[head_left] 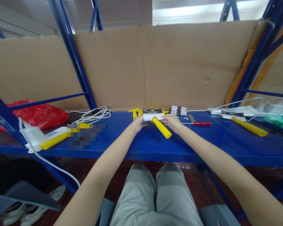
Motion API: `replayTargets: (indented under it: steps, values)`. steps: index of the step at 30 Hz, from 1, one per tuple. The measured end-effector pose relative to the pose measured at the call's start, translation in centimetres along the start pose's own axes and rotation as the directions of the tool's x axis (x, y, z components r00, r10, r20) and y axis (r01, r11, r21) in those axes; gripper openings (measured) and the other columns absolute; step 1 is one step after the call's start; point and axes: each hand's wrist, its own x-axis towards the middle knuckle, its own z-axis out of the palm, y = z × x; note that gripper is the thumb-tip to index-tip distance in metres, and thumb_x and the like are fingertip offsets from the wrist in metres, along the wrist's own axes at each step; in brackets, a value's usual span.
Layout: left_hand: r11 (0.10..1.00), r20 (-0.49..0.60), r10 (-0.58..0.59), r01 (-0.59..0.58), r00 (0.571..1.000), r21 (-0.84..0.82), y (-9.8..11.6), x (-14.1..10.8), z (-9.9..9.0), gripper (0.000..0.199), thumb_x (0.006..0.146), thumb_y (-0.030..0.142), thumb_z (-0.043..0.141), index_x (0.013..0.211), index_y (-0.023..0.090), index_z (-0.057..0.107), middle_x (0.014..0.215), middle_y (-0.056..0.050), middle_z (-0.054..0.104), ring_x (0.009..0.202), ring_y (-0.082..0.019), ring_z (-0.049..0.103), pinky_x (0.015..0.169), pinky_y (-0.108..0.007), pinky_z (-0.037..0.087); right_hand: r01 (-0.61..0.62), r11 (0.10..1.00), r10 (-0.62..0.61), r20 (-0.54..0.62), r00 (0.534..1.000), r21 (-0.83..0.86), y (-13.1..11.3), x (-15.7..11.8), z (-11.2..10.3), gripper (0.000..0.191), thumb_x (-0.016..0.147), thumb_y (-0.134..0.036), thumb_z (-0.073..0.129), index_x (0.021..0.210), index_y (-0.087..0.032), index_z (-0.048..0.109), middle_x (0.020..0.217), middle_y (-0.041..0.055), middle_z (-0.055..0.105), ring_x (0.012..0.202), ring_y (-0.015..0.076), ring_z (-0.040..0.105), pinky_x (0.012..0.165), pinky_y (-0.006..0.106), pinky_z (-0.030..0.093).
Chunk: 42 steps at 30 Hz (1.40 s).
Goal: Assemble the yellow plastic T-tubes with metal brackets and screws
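Observation:
Both my hands grip a yellow-handled tool (162,128) above the blue bench. Its head is wrapped by a black-and-white printed card (153,116), and the tubular handle points down toward me, slightly to the right. My left hand (139,122) closes on the left end of the card. At the right end, my right hand (172,122) pinches the card close to the handle. What the tool's head looks like under the card is hidden. Behind it lie several yellow plastic pieces (134,112), partly covered by the card and my left hand.
A stack of small white-and-dark packs (178,110) stands right of my hands, near a red-handled screwdriver (202,123). Another yellow handle (250,127) lies at the right. Leftward are a coiled white cable (96,115), a yellow handle (54,140) and a red plastic bag (41,114). Cardboard (179,62) closes the back.

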Motion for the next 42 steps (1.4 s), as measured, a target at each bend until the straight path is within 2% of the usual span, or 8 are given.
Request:
replayTargets:
  steps: [5,12,19,25,31,34,38,42]
  values:
    - [1.0,0.018,0.011,-0.011,1.0,0.022,0.2,-0.5,0.3,0.016,0.084,0.032,0.047,0.087,0.023,0.06,0.09,-0.005,0.073,0.091,-0.023,0.066,0.078,-0.038,0.049,0.036,0.999,-0.036,0.012,0.999,0.004,0.1,0.2,-0.2,0.01,0.082,-0.011,0.059,0.074,-0.016,0.058,0.069,0.006,0.069,0.065,0.0126,0.068,0.053,0.018,0.049]
    - [1.0,0.025,0.008,-0.008,1.0,0.004,0.1,-0.8,0.9,0.034,0.089,0.036,0.034,0.083,0.02,0.063,0.079,-0.008,0.072,0.081,-0.025,0.067,0.064,-0.034,0.05,0.035,0.999,-0.033,-0.049,0.998,0.033,0.1,-0.2,0.3,0.017,0.081,-0.004,0.055,0.069,-0.017,0.055,0.072,0.0064,0.07,0.066,0.0128,0.068,0.046,0.017,0.043]
    - [0.978,0.082,-0.005,0.022,0.997,-0.208,0.4,-0.9,1.2,0.033,0.09,0.034,0.037,0.092,0.018,0.065,0.082,-0.01,0.073,0.078,-0.023,0.069,0.059,-0.03,0.053,0.054,0.998,-0.051,-0.083,0.995,0.036,0.2,-0.3,0.4,0.02,0.082,-0.005,0.055,0.066,-0.017,0.053,0.069,0.0051,0.068,0.065,0.0118,0.067,0.046,0.017,0.041]
    - [0.95,0.024,0.035,-0.026,0.999,-0.31,0.7,-1.2,1.5,0.029,0.095,0.036,0.039,0.097,0.019,0.062,0.091,-0.011,0.071,0.084,-0.022,0.068,0.068,-0.034,0.058,0.072,0.995,-0.063,-0.119,0.991,0.073,0.1,-0.2,0.3,0.025,0.083,-0.005,0.056,0.062,-0.017,0.049,0.065,0.003,0.066,0.057,0.0082,0.063,0.045,0.016,0.038]
    - [0.949,0.017,0.06,-0.051,0.998,-0.311,0.7,-1.5,1.7,0.019,0.096,0.024,0.041,0.092,0.016,0.057,0.093,-0.01,0.069,0.084,-0.017,0.068,0.071,-0.03,0.059,0.112,0.993,-0.106,-0.11,0.988,0.045,0.4,0.3,-0.1,0.024,0.081,-0.012,0.063,0.062,-0.018,0.049,0.068,0.0034,0.067,0.059,0.0088,0.063,0.048,0.017,0.038]
    - [0.954,0.029,0.062,-0.051,0.998,-0.295,0.6,-1.6,1.7,0.008,0.09,0.012,0.05,0.095,0.015,0.055,0.096,-0.01,0.068,0.085,-0.016,0.068,0.073,-0.03,0.06,0.134,0.99,-0.13,-0.104,0.986,0.032,0.6,0.5,-0.3,0.023,0.08,-0.015,0.065,0.063,-0.018,0.05,0.063,0.0019,0.065,0.056,0.008,0.06,0.047,0.017,0.037]
    - [0.95,-0.001,0.066,-0.063,0.998,-0.306,0.3,-1.6,1.7,0.038,0.076,-0.007,0.059,0.103,0.018,0.052,0.104,-0.008,0.067,0.089,-0.017,0.069,0.077,-0.031,0.06,0.16,0.987,-0.159,-0.115,0.981,0.006,0.8,0.8,-0.5,0.026,0.076,-0.022,0.07,0.063,-0.018,0.048,0.056,-0.0009,0.06,0.05,0.0064,0.052,0.045,0.017,0.034]
    - [0.954,-0.058,0.068,-0.082,0.996,-0.288,0.2,-1.6,1.6,0.041,0.075,-0.007,0.06,0.105,0.019,0.052,0.104,-0.007,0.066,0.09,-0.017,0.069,0.078,-0.031,0.06,0.152,0.987,-0.154,-0.048,0.987,-0.046,0.9,0.9,-0.6,0.024,0.073,-0.029,0.072,0.07,-0.02,0.05,0.056,-0.0029,0.057,0.048,0.0067,0.048,0.046,0.019,0.034]
